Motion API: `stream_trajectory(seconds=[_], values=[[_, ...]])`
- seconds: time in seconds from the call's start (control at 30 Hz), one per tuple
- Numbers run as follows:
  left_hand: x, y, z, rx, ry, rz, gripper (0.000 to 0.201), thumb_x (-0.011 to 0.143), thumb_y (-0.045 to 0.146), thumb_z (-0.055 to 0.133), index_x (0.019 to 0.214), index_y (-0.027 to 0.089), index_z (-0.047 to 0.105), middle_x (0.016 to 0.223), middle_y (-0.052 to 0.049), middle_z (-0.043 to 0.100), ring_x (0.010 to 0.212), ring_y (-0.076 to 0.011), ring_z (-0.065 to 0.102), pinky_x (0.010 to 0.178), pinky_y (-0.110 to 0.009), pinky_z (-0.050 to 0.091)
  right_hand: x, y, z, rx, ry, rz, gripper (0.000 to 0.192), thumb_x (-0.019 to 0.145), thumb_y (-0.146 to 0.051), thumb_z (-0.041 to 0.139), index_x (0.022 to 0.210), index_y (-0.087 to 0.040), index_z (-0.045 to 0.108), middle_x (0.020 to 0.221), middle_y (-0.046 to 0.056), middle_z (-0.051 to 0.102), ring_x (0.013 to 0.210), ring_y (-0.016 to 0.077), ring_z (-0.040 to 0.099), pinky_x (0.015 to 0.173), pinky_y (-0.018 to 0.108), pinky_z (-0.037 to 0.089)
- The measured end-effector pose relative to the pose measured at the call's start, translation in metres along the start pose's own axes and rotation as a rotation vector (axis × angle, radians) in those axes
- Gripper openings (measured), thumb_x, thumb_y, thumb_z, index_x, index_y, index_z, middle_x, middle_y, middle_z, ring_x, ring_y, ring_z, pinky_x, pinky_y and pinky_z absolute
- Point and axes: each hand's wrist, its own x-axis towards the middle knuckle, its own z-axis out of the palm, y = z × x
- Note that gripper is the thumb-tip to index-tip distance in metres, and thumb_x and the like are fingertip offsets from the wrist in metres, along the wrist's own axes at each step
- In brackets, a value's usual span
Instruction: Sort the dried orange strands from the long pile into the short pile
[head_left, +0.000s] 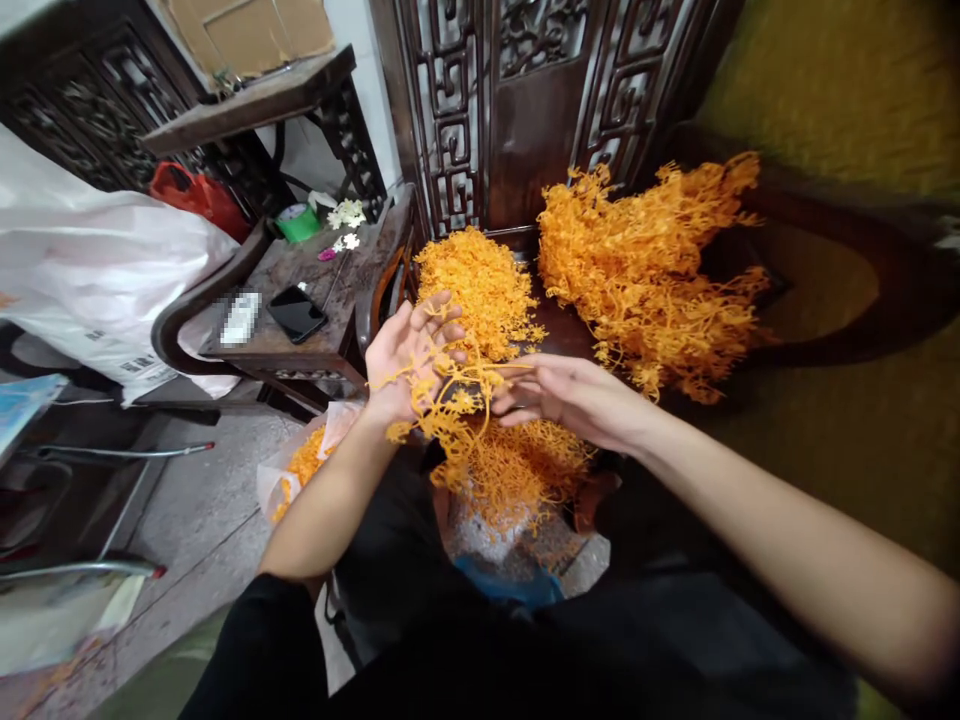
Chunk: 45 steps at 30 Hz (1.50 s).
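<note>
My left hand [409, 355] holds a bunch of thin orange plastic sprigs [450, 400], fingers curled around their stems. My right hand [559, 395] reaches in from the right and pinches one strand of the same bunch. Below both hands lies a loose heap of orange sprigs [510, 470] in my lap. Ahead, on a dark wooden seat [559, 325], rest a compact orange pile [480, 285] and a larger, looser orange pile [652, 265].
A small dark wooden table [315, 345] at left carries a black phone [297, 313], a white object [240, 318] and small white flowers [346, 214]. A plastic bag with orange pieces [300, 465] sits on the floor. A big white bag [97, 270] lies far left. Carved wooden panels [525, 90] stand behind.
</note>
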Motion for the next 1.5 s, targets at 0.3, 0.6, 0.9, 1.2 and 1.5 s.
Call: stream_trajectory(seconds=[0.3,0.6,0.9,1.2,1.5], values=[[0.002,-0.023,0.012,0.136,-0.049,0.148,0.05,0.083,0.037,0.073,0.13,0.027,0.059,0.138,-0.011,0.062,0.125,-0.025,0.066,0.092,-0.035,0.062,-0.002,0.006,0.034,0.42,0.044,0.011,0.066,0.079,-0.04,0.088,0.133,-0.024,0.056,0.108,0.005,0.075,0.096,0.0175,0.072,0.097,0.038,0.057],[-0.007,-0.009,0.021,-0.02,-0.024,0.038,0.076,0.051,0.006,0.055,0.125,0.024,0.06,0.125,-0.007,0.064,0.093,-0.0152,0.065,0.06,-0.019,0.053,-0.005,-0.004,0.018,0.284,0.372,0.108,0.028,0.075,-0.02,0.088,0.097,-0.017,0.072,0.073,-0.002,0.062,0.056,0.0054,0.053,0.046,0.016,0.041],[-0.008,0.006,0.005,0.094,-0.125,-0.215,0.052,0.066,0.011,0.059,0.116,0.018,0.068,0.104,-0.007,0.069,0.051,-0.0029,0.049,0.033,-0.017,0.015,-0.015,-0.02,-0.001,-0.147,0.126,0.032,0.038,0.082,-0.05,0.082,0.072,-0.017,0.066,0.056,-0.004,0.05,0.044,0.0042,0.034,0.042,0.022,0.024],[-0.018,0.004,0.013,0.584,-0.466,-0.248,0.064,0.079,0.03,0.081,0.14,0.023,0.06,0.122,-0.011,0.073,0.055,-0.0034,0.048,0.048,-0.019,0.036,-0.018,-0.03,-0.004,0.06,0.02,0.113,0.025,0.075,-0.043,0.072,0.076,-0.02,0.066,0.08,0.006,0.064,0.063,0.015,0.053,0.054,0.03,0.046],[-0.024,-0.014,0.023,1.172,-0.417,-0.013,0.095,0.093,0.04,0.066,0.168,0.018,0.013,0.079,-0.002,0.078,0.06,-0.0154,0.063,0.062,-0.027,0.05,-0.009,-0.019,0.002,0.016,0.253,0.095,0.044,0.068,-0.056,0.089,0.078,-0.02,0.066,0.076,0.003,0.062,0.065,0.0131,0.051,0.054,0.026,0.042]])
